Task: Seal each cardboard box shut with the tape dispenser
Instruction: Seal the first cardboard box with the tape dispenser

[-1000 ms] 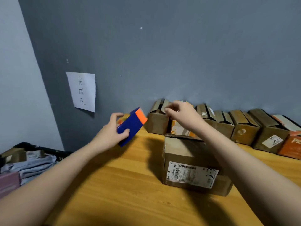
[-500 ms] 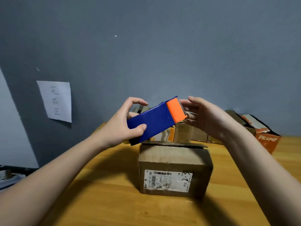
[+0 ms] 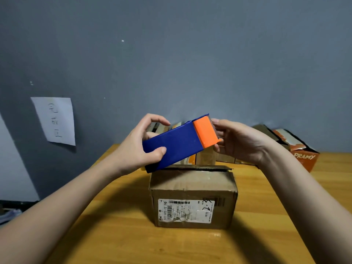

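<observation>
— What are the hands doing? I can't see past the arms from where I stand.

— The left hand is wrapped round the blue plastic body of the box-shaped tape dispenser, thumb on the near face, fingers over the far edge. The right hand has its fingertips at the orange cutter end; whether it pinches a tape tail I cannot tell, the toothed edge hides it.

— And the box?

— The brown cardboard box with the white shipping label sits on the wooden counter, directly under the dispenser, not touching it. Its top flaps lie almost flat, the near one lifting slightly.

— So how should the next bit go?

— I'd say draw out a short tail first, keeping fingers clear of the teeth. Stick the tail down on one side wall, then pull along the flap seam while pressing the flaps flat. Otherwise that lifted flap may trap a wrinkle.

— Anything else about?

— A row of other cardboard boxes against the grey wall, and a white paper note stuck up on the left.
</observation>
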